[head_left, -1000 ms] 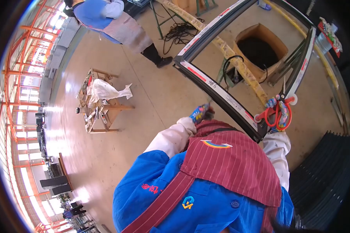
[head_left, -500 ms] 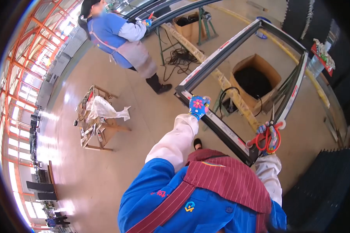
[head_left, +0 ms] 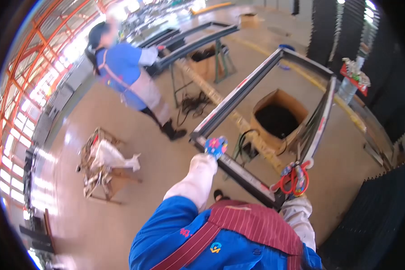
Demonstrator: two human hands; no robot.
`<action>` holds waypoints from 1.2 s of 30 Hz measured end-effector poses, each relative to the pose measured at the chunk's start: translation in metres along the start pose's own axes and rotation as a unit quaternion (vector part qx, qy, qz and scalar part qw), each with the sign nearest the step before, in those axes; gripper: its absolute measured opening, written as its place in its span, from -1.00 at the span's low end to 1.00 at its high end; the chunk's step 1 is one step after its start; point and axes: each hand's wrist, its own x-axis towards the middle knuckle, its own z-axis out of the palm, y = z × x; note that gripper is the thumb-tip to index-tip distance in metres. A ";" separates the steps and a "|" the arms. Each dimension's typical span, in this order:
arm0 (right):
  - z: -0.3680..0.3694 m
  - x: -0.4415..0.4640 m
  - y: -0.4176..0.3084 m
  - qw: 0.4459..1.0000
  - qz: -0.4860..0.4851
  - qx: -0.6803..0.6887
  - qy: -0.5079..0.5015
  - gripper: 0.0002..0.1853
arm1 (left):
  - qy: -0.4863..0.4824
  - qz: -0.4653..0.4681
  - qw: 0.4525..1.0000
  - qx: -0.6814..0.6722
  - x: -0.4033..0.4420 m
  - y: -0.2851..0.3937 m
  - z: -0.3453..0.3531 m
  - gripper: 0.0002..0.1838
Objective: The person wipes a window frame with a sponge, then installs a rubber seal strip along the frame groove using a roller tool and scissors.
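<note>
A dark rectangular frame (head_left: 238,100) with white and red tape strips along its bars lies tilted before me. My left hand (head_left: 216,147), in a blue flowered glove, is closed at the left part of its near bar. The fingers are slightly blurred. At the near right corner, my right hand (head_left: 296,177), also gloved, grips a pair of scissors with red handles (head_left: 284,183). Part of that hand is hidden behind the handles, and the blades are hard to make out.
Under the frame stand a cardboard box (head_left: 297,101) with dark contents and a wooden beam (head_left: 245,122). A co-worker (head_left: 126,67) stands at another frame (head_left: 198,43), upper left. A cluttered wooden stand (head_left: 104,168) is at left; dark ridged panels (head_left: 364,216) are at right.
The view has shifted, so the frame and both hands appear lower and further left. My left hand stays at the near bar, and my right hand still has the scissors. The co-worker's posture differs slightly.
</note>
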 end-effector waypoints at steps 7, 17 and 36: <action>0.012 -0.006 -0.008 1.000 -0.006 -0.001 0.002 -0.74 | 0.439 0.270 0.842 -0.160 0.135 0.012 0.061 -0.86; 0.011 -0.006 -0.007 1.000 -0.004 0.001 -0.030 -0.73 | 0.446 0.207 0.857 -0.153 0.119 0.018 0.049 -0.77; -0.001 -0.003 -0.001 0.998 0.001 0.047 -0.045 -0.71 | 0.432 0.200 0.864 -0.164 0.127 0.016 0.055 -0.72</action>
